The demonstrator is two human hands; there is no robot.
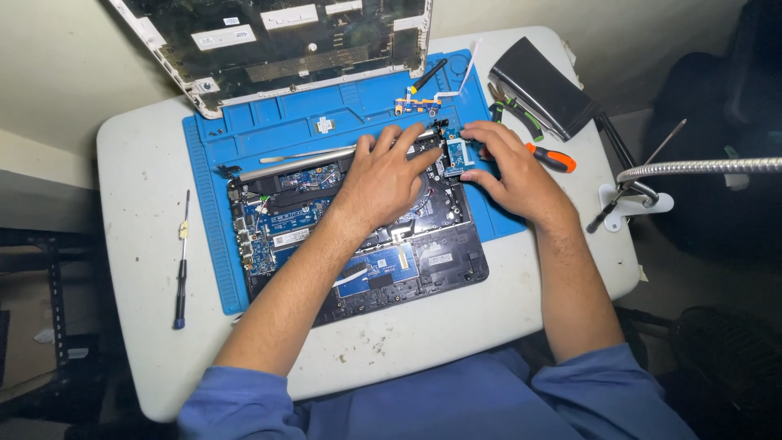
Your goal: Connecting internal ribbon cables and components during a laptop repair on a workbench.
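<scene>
The right hand's [511,169] fingers [476,130] pinch a small blue circuit board [458,155] at the top right corner of the opened laptop base [358,232]. The left hand [383,175] lies flat, fingers released, steadying the base on the blue mat [269,118]. The board looks mid-removal or mid-fitting; next calls for careful alignment.

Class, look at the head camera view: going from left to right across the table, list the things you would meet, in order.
Blue-tipped screwdriver → blue work mat → opened laptop base → left hand → small blue circuit board → right hand → orange-handled screwdriver → white lamp base.
</scene>
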